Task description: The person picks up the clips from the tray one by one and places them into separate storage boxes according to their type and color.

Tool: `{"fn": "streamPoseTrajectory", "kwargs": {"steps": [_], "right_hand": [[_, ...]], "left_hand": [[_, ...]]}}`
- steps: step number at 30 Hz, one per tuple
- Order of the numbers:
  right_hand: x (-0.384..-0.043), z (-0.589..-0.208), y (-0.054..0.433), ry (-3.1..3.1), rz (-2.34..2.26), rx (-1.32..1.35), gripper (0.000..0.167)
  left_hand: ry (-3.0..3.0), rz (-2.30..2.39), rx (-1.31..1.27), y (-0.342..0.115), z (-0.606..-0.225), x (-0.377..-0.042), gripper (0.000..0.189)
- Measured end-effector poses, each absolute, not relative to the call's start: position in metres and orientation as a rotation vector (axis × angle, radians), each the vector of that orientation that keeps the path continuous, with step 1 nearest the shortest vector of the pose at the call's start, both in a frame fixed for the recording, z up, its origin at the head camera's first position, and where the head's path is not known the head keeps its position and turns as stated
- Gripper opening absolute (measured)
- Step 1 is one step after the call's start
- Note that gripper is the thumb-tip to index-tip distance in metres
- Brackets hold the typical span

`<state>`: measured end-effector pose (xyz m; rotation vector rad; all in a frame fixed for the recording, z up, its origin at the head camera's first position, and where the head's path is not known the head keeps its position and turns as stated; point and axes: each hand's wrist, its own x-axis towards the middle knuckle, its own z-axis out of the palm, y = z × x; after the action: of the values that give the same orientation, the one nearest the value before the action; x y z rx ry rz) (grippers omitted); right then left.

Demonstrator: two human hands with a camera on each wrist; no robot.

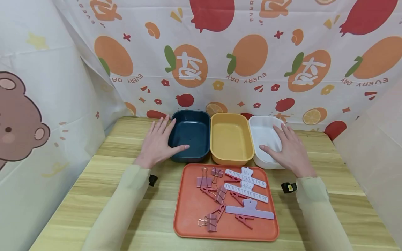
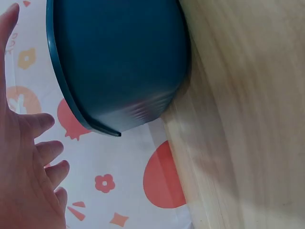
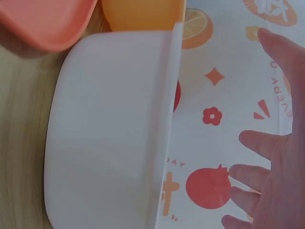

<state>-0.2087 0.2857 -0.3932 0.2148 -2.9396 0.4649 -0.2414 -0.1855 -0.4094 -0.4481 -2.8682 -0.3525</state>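
My left hand (image 1: 157, 144) hovers at the left side of a dark blue bin (image 1: 191, 137), fingers spread and thumb reaching over the rim. The left wrist view shows this hand (image 2: 28, 162) apart from the bin wall (image 2: 124, 57). Over the right side of a white bin (image 1: 265, 130) is my right hand (image 1: 292, 150), its fingers also spread and holding nothing. In the right wrist view those fingers (image 3: 255, 176) stand beyond the rim of the white bin (image 3: 107, 129). Between these two bins sits a yellow bin (image 1: 231, 136). All three look bare inside.
An orange-red tray (image 1: 191, 212) lies in front of the bins. On it are pink binder clips (image 1: 211, 223), small red clips (image 1: 244, 220), two piano-key-patterned long clips (image 1: 246, 191) and a plain lilac long clip (image 1: 249, 211). A printed cloth (image 1: 213, 90) hangs behind the wooden table (image 1: 157, 209).
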Motion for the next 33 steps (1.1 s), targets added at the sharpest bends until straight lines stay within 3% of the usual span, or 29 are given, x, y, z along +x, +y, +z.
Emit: {"fn": "streamPoseTrajectory", "kwargs": {"steps": [24, 33], "right_hand": [[-0.168, -0.382, 0.254, -2.877, 0.540, 0.375, 0.099], [-0.151, -0.390, 0.243, -2.829, 0.607, 0.522, 0.073]], "left_hand": [[-2.902, -0.414, -0.434, -0.192, -0.432, -0.222, 0.128], [-2.935, -0.450, -0.425, -0.193, -0.436, -0.222, 0.129]]}}
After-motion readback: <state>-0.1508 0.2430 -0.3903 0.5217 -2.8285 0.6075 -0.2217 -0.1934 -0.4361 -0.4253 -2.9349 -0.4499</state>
